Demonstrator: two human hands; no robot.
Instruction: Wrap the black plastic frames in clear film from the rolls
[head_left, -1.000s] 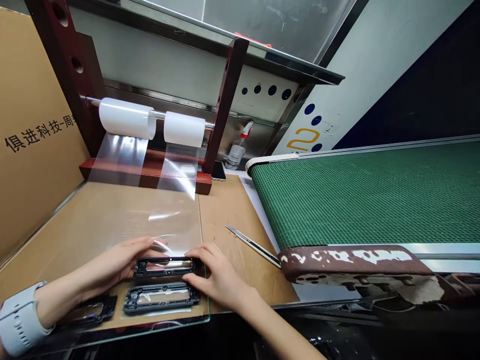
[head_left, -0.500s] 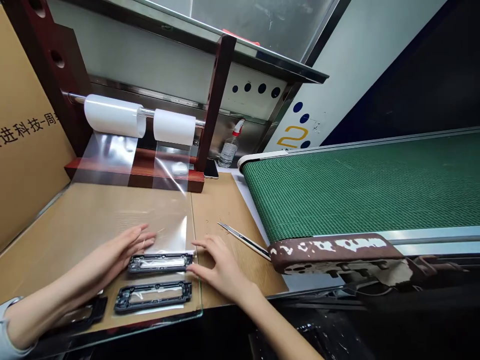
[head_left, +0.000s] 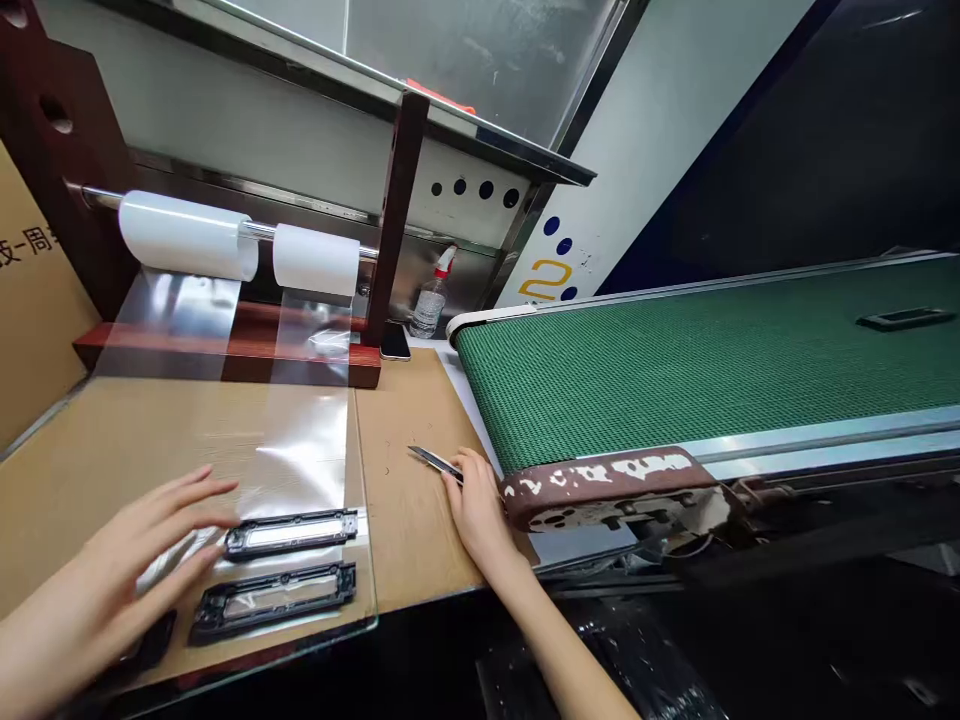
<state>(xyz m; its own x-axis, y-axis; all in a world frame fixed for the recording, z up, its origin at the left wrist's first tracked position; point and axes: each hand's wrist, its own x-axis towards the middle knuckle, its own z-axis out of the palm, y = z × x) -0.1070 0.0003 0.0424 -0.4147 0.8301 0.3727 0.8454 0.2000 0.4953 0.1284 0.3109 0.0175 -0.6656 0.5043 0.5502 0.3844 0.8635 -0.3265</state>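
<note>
My right hand (head_left: 480,510) has its fingers closed round the handle of a utility knife (head_left: 435,461), which lies on the brown board with its blade pointing up and left. My left hand (head_left: 135,550) is open, fingers stretched out, its fingertips at the left end of a black rectangular plastic frame (head_left: 349,525). A second black frame (head_left: 214,612) lies just below that one, nearer the table edge. Part of a third dark piece (head_left: 154,640) shows under my left hand, mostly hidden. Clear film (head_left: 307,420) stretches down from a roll to the upper frame.
Two film rolls (head_left: 187,235) hang on a metal rod between dark red wooden posts. A spray bottle (head_left: 429,305) and a phone (head_left: 395,341) stand behind the board. To the right runs a green conveyor belt (head_left: 637,370) carrying a dark frame (head_left: 906,319).
My right hand has left the upper frame's right end, moved right and closed on the utility knife. My left hand has shifted left and down. The view has turned rightward; a frame on the belt now shows.
</note>
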